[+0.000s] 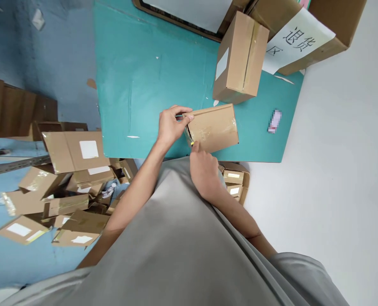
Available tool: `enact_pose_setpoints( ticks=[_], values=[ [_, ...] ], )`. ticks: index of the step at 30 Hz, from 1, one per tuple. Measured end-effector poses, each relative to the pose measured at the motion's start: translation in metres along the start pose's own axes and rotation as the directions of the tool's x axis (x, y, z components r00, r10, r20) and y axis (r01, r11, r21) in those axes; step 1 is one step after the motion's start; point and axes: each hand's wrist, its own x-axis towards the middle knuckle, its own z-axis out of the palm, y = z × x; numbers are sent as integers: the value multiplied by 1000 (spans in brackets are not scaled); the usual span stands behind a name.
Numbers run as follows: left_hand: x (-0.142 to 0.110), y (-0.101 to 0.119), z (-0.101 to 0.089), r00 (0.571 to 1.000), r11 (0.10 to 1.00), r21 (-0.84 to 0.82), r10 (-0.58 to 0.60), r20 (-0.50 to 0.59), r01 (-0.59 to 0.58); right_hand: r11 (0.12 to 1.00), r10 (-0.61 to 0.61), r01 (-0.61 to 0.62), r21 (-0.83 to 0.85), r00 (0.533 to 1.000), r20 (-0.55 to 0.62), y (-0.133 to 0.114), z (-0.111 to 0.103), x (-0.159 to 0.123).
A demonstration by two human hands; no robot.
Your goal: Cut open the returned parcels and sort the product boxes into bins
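A small taped cardboard box [215, 126] lies on the teal table [138, 85] near its front edge. My left hand [170, 125] grips the box's left end, fingers curled over the top corner. My right hand [204, 170] is closed just below the box's left corner, holding a small tool with a yellow tip [192, 144] against the taped edge; the tool itself is mostly hidden.
A taller sealed box [240, 57] stands behind on the table. Large cartons, one with a paper sign [295, 40], sit at the back right. A heap of opened boxes [61, 187] covers the floor at left. More boxes [235, 180] lie under the table edge.
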Motion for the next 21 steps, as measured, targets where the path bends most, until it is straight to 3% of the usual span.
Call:
enact_pose_setpoints(
  ticks=[6, 13, 21],
  values=[
    [-12, -1, 3, 1000, 1000, 4, -17, -20, 17, 996, -55, 56, -69, 998, 9, 13, 15, -15],
    [-10, -5, 8, 998, 1000, -5, -12, -68, 12, 984, -145, 141, -112, 989, -34, 24, 21, -8],
    [-11, -2, 9, 996, 1000, 17, -14, -86, 15, 993, -113, 113, -16, 993, 24, 55, 27, -22]
  ],
)
